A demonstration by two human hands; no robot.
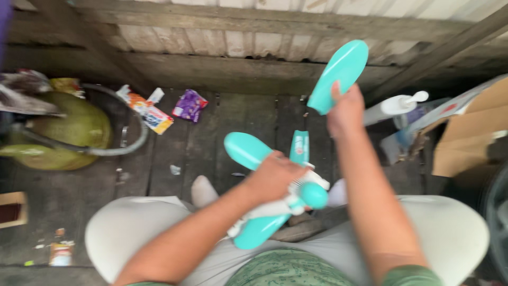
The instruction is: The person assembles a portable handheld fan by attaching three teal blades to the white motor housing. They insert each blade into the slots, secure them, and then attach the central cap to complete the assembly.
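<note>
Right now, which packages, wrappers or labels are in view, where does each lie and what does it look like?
Orange and white wrapper: floor, upper left, flat, crumpled.
Purple wrapper: floor, right of the orange one, crumpled.
Small orange and white packet: floor, lower left, rectangular.
Cardboard box: right edge, brown, flaps open.
White pump bottle: lying left of the box.
Both hands hold teal fan blades, not packages.

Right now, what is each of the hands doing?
Left hand: closed on a fan hub with teal blades.
Right hand: closed on a loose teal blade, held up.
</note>
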